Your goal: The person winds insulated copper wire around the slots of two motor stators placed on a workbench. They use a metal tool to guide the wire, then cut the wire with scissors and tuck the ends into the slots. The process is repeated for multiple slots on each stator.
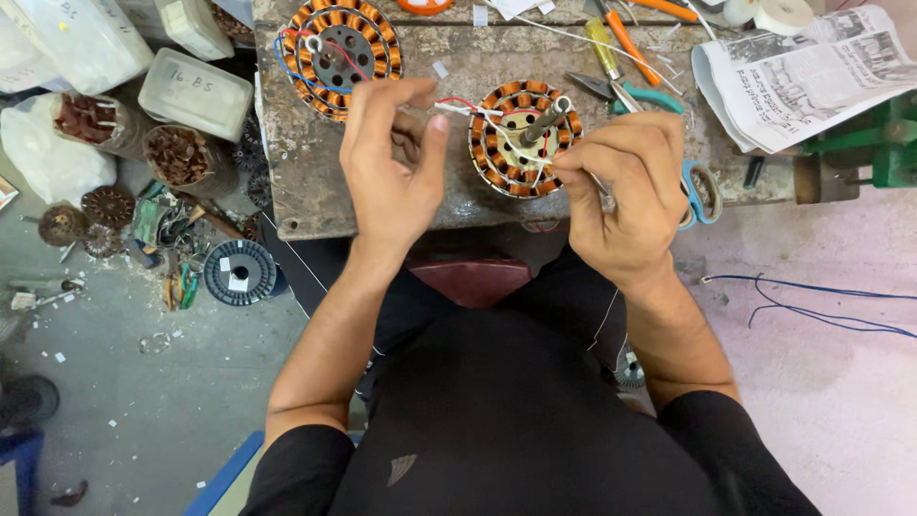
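A round motor stator wound with copper coils, a metal shaft upright in its middle, sits on the worn workbench. My left hand hovers just left of it, fingertips pinched on a thin white and red wire leading to the stator. My right hand rests at the stator's right edge, fingers closed on a thin wire or lead; what exactly it pinches is partly hidden.
A second copper-wound stator lies at the bench's back left. Scissors with blue handles, pliers, screwdrivers and a folded newspaper lie right. Jars, plastic boxes and a wire spool crowd the floor left.
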